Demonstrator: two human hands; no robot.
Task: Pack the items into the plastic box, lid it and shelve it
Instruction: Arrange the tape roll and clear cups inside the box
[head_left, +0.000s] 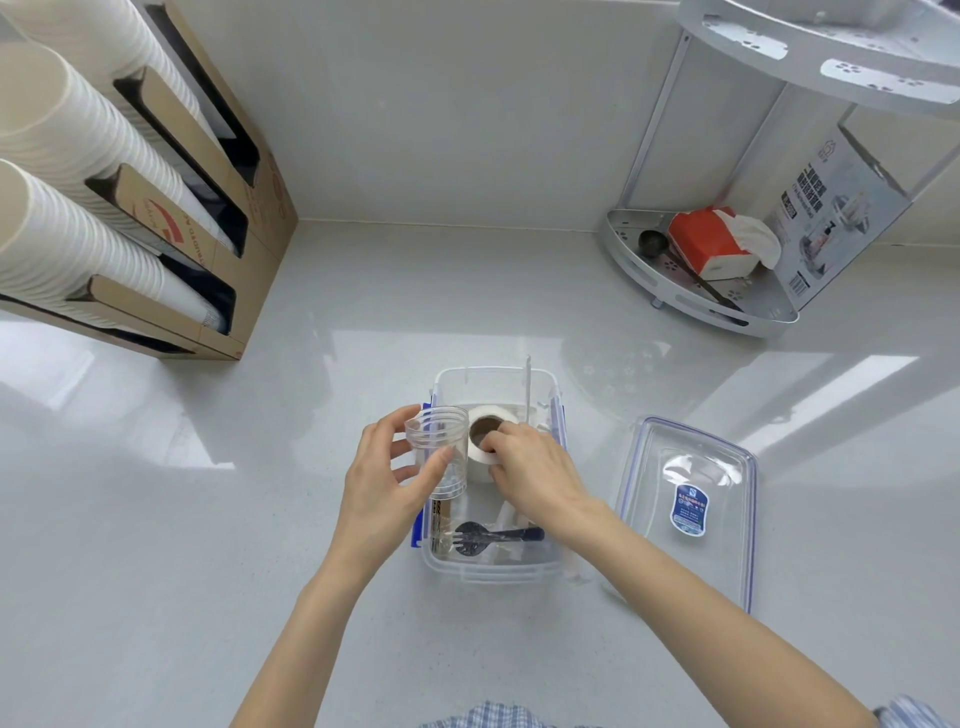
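Note:
A clear plastic box (493, 376) with blue side clips stands open on the white counter in front of me. My left hand (382, 486) holds a clear ribbed jar (441, 447) upright over the box's left side. My right hand (530, 470) grips a white roll (480, 449) with a brown core inside the box. A black slotted spoon (491, 536) lies in the box near its front wall, and a thin white stick (528, 387) leans up at the back. The box's clear lid (688, 499), with a blue label, lies upside down to the right.
A cardboard dispenser (228, 208) with stacks of white paper cups stands at the back left. At the back right is a white corner shelf (675, 291) holding a red tissue pack, a black scoop and a printed carton.

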